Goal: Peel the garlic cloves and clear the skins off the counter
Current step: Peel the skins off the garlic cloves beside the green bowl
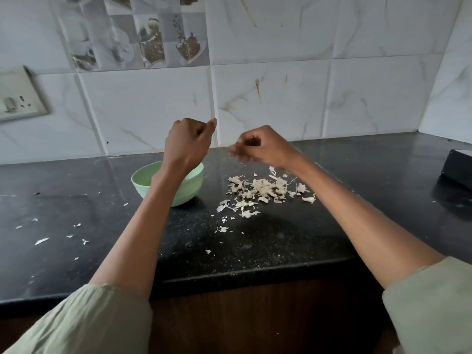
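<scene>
Above the counter (281, 238), the left hand (187, 144) is hanging clenched over the green bowl (143, 186) while the right hand (260, 148) is pinching something blurred, likely a clove, best peeled directly over the skins (260, 190) just beneath it.

Pale green bowl (189, 186) on a speckled black counter (268, 238), cream garlic skins (263, 189) scattered; white marble-veined tiles (275, 103) behind, sage-green sleeves (84, 320) below.

Garlic skins (263, 189): pale, papery flakes heaped loosely on black worktop (293, 238); stray bits scattered leftward.
</scene>
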Motion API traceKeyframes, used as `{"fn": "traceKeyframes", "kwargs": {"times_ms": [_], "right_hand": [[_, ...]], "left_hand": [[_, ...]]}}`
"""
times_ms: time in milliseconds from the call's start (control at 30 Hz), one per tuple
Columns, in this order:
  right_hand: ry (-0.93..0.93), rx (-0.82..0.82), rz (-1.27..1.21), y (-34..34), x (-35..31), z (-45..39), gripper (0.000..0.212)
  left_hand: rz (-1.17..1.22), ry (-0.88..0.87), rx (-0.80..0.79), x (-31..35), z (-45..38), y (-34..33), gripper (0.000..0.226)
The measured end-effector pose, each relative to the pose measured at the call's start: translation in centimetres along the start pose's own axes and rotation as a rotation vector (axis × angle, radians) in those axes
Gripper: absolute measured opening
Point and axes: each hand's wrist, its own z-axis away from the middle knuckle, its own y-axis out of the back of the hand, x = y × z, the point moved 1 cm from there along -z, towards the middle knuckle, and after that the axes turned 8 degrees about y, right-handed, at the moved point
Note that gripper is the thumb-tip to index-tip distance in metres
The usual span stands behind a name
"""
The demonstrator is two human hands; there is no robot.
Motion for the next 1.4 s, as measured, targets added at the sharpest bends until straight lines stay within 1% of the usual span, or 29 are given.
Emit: {"fn": "traceKeyframes", "kwargs": {"times_ms": [67, 133, 200, 267, 333, 400, 533, 600, 633, 667, 733, 800, 900, 1000, 1067, 1167, 1300, 1400], "right_hand": [[0.002, -0.108, 0.074, 2.2, 0.2, 1.5, 0.025], [-0.067, -0.264, 0.078, 3.5, 0.3, 3.1, 0.023], [-0.164, -0.412, 0.12, 3.8, 0.4, 4.1, 0.026], [-0.234, -0.518, 0.191, 3.5, 0.6, 4.5, 0.027], [-0.281, -0.57, 0.223, 2.9, 0.8, 4.4, 0.027], [-0.313, -0.579, 0.224, 2.8, 0.9, 4.2, 0.027], [-0.291, -0.626, 0.234, 2.9, 1.0, 4.0, 0.021], [-0.242, -0.606, 0.211, 3.0, 1.1, 4.0, 0.017], [-0.222, -0.567, 0.185, 3.2, 1.1, 4.0, 0.016], [-0.218, -0.502, 0.151, 3.6, 1.1, 4.0, 0.015], [-0.221, -0.343, 0.093, 4.3, 0.9, 4.0, 0.015], [-0.201, -0.211, 0.07, 4.8, 0.9, 3.9, 0.02], [-0.188, -0.081, 0.017, 5.0, 1.4, 3.8, 0.023], [-0.2, -0.018, -0.022, 5.4, 1.8, 3.7, 0.025], [-0.202, 0.014, -0.044, 5.5, 2.1, 3.7, 0.024], [-0.218, 0.042, -0.061, 5.6, 2.4, 3.7, 0.025], [-0.239, 0.032, -0.069, 5.5, 2.3, 3.6, 0.028], [-0.249, 0.022, -0.086, 5.4, 2.4, 3.6, 0.031]], "left_hand": [[-0.125, -0.073, -0.014, 0.4, 0.1, -0.6, 0.06], [-0.219, -0.151, -0.045, 1.0, 0.5, -1.6, 0.052], [-0.254, -0.204, -0.081, 1.7, 1.3, -2.8, 0.042], [-0.247, -0.226, -0.112, 2.2, 2.1, -4.1, 0.034], [-0.244, -0.228, -0.13, 2.4, 2.7, -5.0, 0.03], [-0.237, -0.211, -0.151, 2.2, 3.0, -5.7, 0.025], [-0.215, -0.146, -0.225, 1.4, 3.2, -6.5, 0.02], [-0.211, -0.111, -0.242, 1.0, 3.2, -6.7, 0.02], [-0.175, -0.092, -0.257, 1.0, 3.2, -6.8, 0.02], [-0.093, -0.067, -0.286, 1.0, 3.3, -6.8, 0.02], [0.15, 0.017, -0.389, 1.3, 3.3, -6.9, 0.022], [0.351, 0.097, -0.492, 1.6, 3.4, -6.8, 0.028], [0.451, 0.141, -0.525, 1.4, 3.2, -6.9, 0.029], [0.501, 0.164, -0.466, 1.0, 3.1, -6.9, 0.026], [0.516, 0.14, -0.419, 0.8, 3.0, -6.7, 0.021], [0.512, 0.106, -0.396, 1.0, 3.1, -6.7, 0.016], [0.464, 0.07, -0.358, 1.3, 3.4, -6.9, 0.02], [0.453, 0.068, -0.344, 1.2, 3.3, -7.1, 0.019]]}}
